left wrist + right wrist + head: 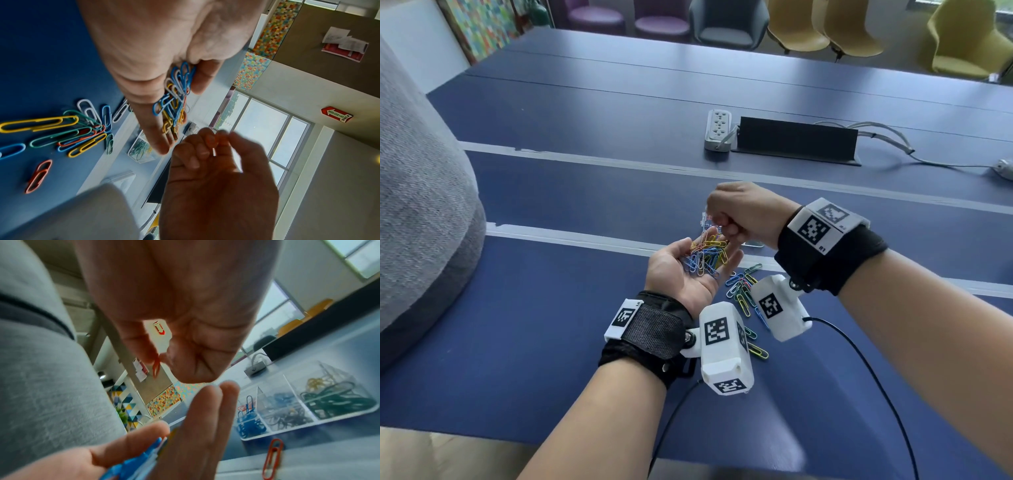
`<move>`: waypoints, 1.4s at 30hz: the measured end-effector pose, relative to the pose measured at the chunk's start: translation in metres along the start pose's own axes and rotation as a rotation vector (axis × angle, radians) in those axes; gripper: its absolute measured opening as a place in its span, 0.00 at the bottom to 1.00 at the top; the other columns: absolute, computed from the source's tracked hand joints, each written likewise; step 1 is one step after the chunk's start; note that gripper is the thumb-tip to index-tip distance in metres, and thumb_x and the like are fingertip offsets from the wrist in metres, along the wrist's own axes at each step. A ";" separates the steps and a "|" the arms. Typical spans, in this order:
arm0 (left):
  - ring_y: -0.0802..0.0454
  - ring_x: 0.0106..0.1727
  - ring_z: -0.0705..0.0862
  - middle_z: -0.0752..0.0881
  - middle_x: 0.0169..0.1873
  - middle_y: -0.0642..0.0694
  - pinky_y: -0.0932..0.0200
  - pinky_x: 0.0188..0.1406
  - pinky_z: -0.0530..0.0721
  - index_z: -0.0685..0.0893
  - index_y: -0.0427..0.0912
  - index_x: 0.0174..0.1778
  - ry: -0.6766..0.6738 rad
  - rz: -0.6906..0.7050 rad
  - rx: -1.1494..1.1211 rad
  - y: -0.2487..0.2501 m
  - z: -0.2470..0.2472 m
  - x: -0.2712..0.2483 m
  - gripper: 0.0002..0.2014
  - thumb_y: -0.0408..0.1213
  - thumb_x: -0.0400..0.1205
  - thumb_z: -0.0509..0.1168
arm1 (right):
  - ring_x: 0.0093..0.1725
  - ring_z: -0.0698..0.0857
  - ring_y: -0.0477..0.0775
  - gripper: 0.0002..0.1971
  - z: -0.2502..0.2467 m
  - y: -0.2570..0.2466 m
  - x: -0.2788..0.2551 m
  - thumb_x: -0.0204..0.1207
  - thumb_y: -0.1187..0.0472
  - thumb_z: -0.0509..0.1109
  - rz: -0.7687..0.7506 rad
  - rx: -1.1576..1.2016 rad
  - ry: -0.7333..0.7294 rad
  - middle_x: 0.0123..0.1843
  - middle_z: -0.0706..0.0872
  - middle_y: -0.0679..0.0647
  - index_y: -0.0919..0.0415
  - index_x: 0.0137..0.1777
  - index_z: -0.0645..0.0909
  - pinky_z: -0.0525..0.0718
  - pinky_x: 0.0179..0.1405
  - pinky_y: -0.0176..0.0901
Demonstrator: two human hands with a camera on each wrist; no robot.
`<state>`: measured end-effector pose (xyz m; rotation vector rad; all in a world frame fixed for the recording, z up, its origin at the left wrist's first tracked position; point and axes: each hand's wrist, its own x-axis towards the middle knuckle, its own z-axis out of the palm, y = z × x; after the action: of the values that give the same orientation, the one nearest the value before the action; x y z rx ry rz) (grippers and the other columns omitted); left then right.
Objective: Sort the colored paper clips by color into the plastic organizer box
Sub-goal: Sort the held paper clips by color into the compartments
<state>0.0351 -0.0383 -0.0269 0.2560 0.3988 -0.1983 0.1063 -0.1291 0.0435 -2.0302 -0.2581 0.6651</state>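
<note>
- Several compartments of the plastic organizer box, just beyond both hands, already hold colour groups.
- Cupped palm-up, left hand serves as tray for mixed paper clips.
- Right hand pinches one red clip, likely box-bound.

Left hand: palm up above desk, paper clips in it
Right hand: at its 1 o'clock
Organizer box: beneath right hand
Loose clips: on desk, 4 o'clock of left hand
Power strip: 12 o'clock, behind
</note>
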 end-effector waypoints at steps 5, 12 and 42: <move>0.33 0.52 0.84 0.84 0.52 0.30 0.34 0.48 0.83 0.80 0.30 0.58 0.001 -0.012 0.039 0.000 -0.003 0.000 0.18 0.37 0.84 0.49 | 0.22 0.69 0.50 0.10 -0.006 -0.002 -0.001 0.76 0.67 0.50 0.107 0.261 -0.008 0.28 0.72 0.55 0.59 0.34 0.65 0.66 0.17 0.31; 0.34 0.55 0.84 0.86 0.52 0.33 0.37 0.57 0.81 0.83 0.32 0.49 0.018 0.008 0.067 -0.002 0.000 -0.001 0.17 0.36 0.84 0.50 | 0.25 0.81 0.37 0.05 -0.001 0.006 -0.007 0.72 0.59 0.72 -0.192 -0.625 -0.076 0.29 0.80 0.42 0.49 0.45 0.87 0.79 0.31 0.34; 0.35 0.52 0.84 0.85 0.49 0.31 0.40 0.47 0.84 0.81 0.32 0.50 0.035 0.000 0.084 0.010 -0.010 0.005 0.15 0.34 0.84 0.49 | 0.31 0.88 0.57 0.10 -0.036 0.007 0.089 0.53 0.54 0.75 0.221 -0.807 0.199 0.26 0.86 0.55 0.60 0.21 0.82 0.88 0.43 0.51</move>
<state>0.0384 -0.0266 -0.0360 0.3425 0.4252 -0.2114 0.1995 -0.1212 0.0206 -2.9120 -0.2009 0.5263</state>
